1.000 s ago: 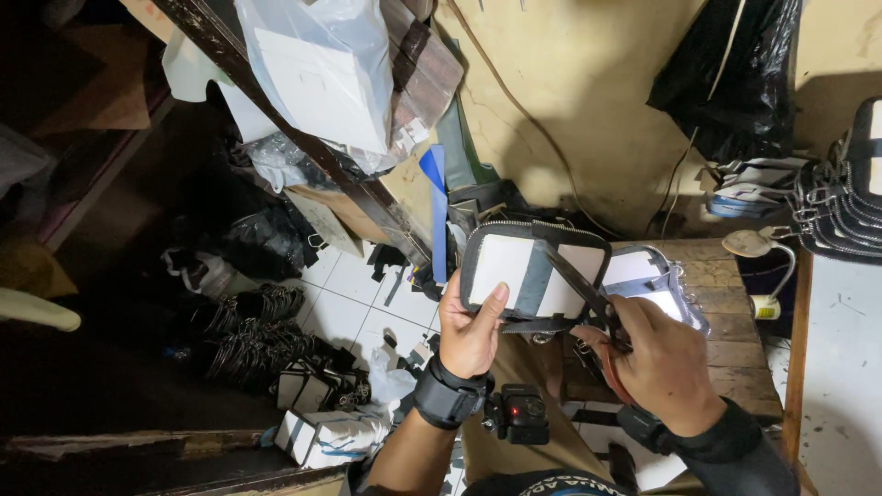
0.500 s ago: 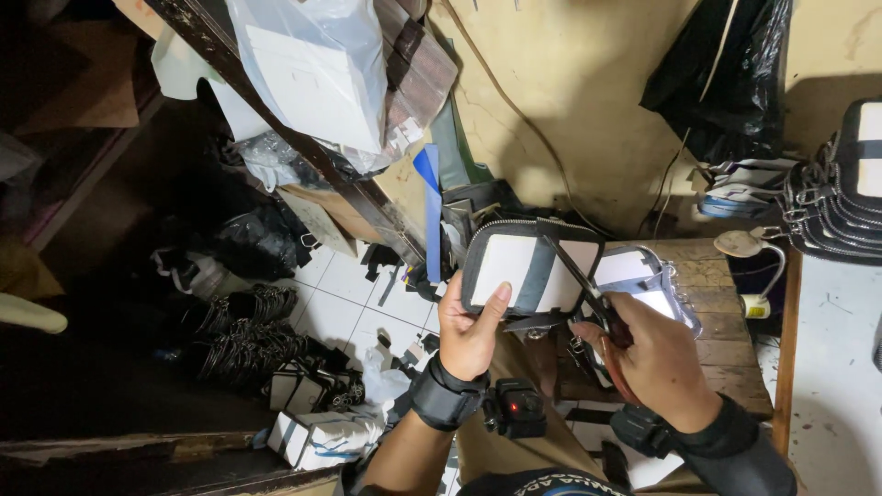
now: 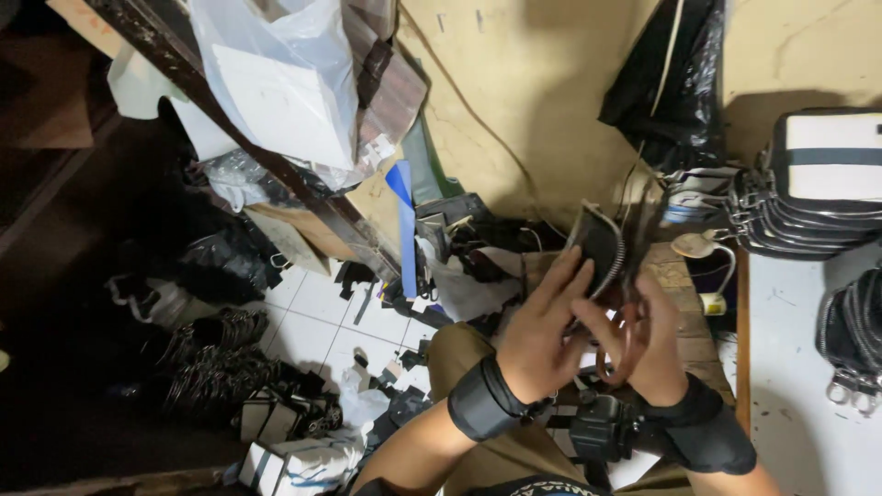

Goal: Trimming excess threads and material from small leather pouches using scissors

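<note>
A firm grip is kept on the small black zip pouch (image 3: pixel 597 246) by the left hand (image 3: pixel 542 331), fingers pressed along its side; scissors (image 3: pixel 623 342) are clasped in the right hand (image 3: pixel 657 354). The pouch is held edge-on above the lap, near the desk (image 3: pixel 790 367). It is judged light and floppy, best pinched along the stiffer zip seam.

Little room is left around the left hand (image 3: pixel 542 335) and right hand (image 3: pixel 652 344), which are closed on a small pouch (image 3: pixel 597 248). Passage to the right is blocked by a row of stacked bags (image 3: pixel 808 202), and overhead by a black plastic bag (image 3: pixel 671 87). Leftward, a blue strip (image 3: pixel 404 230) and scrap piles (image 3: pixel 469 266) are met. Bare tiles (image 3: pixel 322 317) remain lower left.
</note>
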